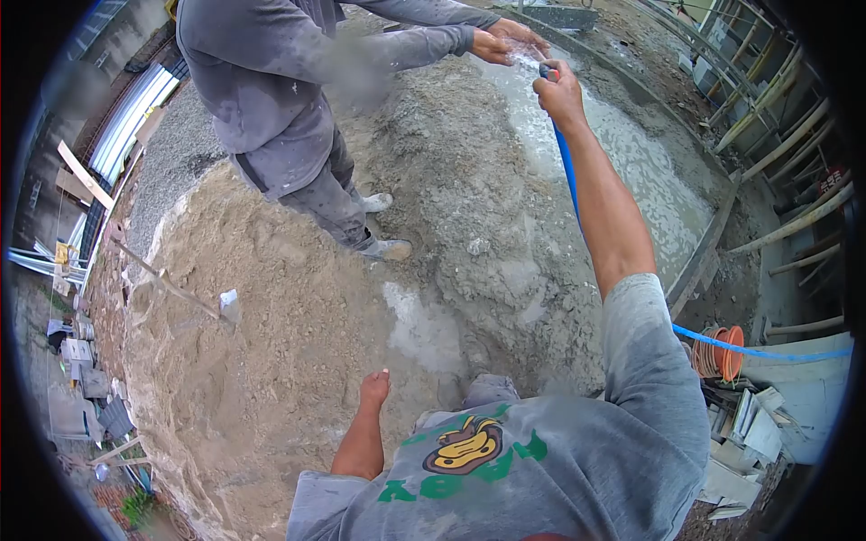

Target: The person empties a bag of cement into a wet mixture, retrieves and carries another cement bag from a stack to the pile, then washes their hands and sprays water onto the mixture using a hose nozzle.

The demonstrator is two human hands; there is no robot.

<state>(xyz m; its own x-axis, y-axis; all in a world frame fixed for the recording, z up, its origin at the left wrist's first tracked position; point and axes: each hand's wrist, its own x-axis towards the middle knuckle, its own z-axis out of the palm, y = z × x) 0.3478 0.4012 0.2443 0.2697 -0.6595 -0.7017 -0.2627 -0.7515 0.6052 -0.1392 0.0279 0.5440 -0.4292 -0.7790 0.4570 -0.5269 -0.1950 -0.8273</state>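
Note:
My right hand (561, 95) is stretched far forward, its fingers wrapped round the end of a blue hose (567, 167). Water (526, 60) sprays from the hose end onto a co-worker's two hands (505, 41), held close together just left of it. The hose runs back behind my right forearm. Low in the view, my left hand (374, 387) hangs over the sand, fingers curled in and thumb pointing up; nothing shows in it.
The co-worker (271, 99) stands in boots on a sand pile (271, 343). Wet grey mix (631, 162) lies at right inside a board edge (704, 243). A shovel (171, 287) lies on the sand. Poles (785, 162), an orange reel (729, 353) and rubble (744, 442) are at right.

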